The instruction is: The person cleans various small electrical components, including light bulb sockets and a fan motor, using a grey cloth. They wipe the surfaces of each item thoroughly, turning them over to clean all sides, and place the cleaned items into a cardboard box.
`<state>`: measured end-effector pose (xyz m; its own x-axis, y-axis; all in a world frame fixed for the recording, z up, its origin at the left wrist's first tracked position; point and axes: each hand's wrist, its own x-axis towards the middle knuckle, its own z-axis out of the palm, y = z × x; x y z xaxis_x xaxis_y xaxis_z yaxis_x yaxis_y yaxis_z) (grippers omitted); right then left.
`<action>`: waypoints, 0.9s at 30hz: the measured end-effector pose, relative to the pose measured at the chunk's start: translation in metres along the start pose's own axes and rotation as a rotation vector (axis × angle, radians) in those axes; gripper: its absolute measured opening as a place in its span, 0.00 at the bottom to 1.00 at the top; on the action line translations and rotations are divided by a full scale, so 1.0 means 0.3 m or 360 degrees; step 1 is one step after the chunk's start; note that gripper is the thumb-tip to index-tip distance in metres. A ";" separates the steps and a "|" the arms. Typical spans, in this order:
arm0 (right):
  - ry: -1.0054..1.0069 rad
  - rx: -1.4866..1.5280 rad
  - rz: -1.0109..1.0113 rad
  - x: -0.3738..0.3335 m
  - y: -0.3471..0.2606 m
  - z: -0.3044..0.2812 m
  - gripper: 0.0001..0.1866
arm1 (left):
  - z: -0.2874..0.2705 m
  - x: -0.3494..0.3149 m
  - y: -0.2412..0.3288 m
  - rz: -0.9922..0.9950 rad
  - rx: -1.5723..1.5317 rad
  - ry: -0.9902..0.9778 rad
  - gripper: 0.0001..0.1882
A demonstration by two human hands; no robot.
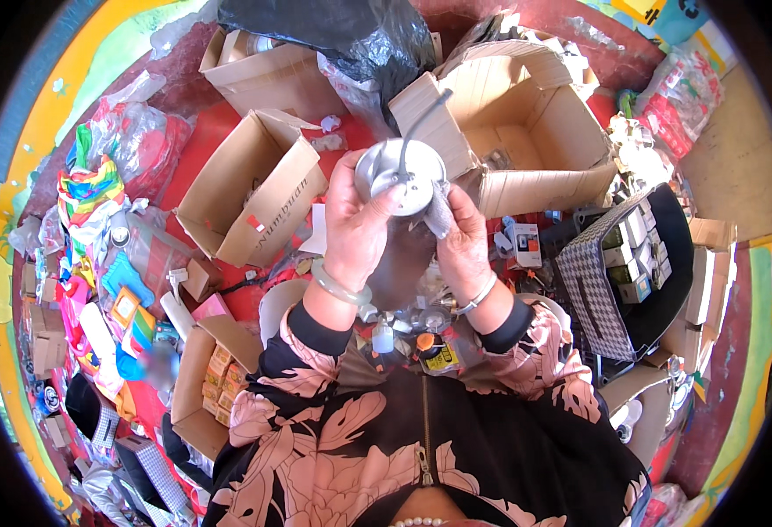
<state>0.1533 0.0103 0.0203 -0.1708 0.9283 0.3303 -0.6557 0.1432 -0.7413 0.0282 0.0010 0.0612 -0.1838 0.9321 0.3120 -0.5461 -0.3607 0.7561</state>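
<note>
Up in front of my chest, my left hand (351, 224) grips a round, silvery white metal fitting (418, 186) by its left side, with the thumb over its face. A grey cord (416, 123) rises from the fitting's middle, and small holes show in the face. My right hand (466, 246) pinches a grey cloth (438, 213) against the fitting's lower right edge. Below my hands, between my legs, lies a jumble of small items, among them a small white-capped bottle (382, 337) and a yellow package (441, 355).
Beyond my hands stand two open cardboard boxes, a narrower left one (272, 215) and a larger right one (539, 189). A black plastic bag (342, 31) lies behind them. On the right a houndstooth bin (592, 290) holds small boxes. Bags and toys clutter the left.
</note>
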 end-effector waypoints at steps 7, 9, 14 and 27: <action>-0.0569 -0.1410 -0.0261 0.107 -0.205 -0.064 0.08 | -0.027 -0.027 0.047 -0.0167 0.0862 -0.0692 0.22; -0.0642 -0.1490 -0.0148 0.109 -0.207 -0.077 0.08 | -0.032 -0.024 0.061 -0.0241 0.1076 -0.0779 0.21; -0.0778 -0.1504 0.0163 0.118 -0.235 -0.068 0.11 | -0.040 -0.005 0.080 -0.0169 0.1104 -0.0787 0.27; -0.0656 -0.1064 -0.0510 0.073 -0.242 -0.018 0.17 | -0.041 -0.048 0.094 -0.0013 0.0368 -0.0640 0.22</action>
<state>0.2011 0.0222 0.0781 -0.3901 0.6274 0.6739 -0.1679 0.6712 -0.7220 0.0055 -0.0222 0.0710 0.1765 0.8651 0.4695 -0.3410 -0.3937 0.8536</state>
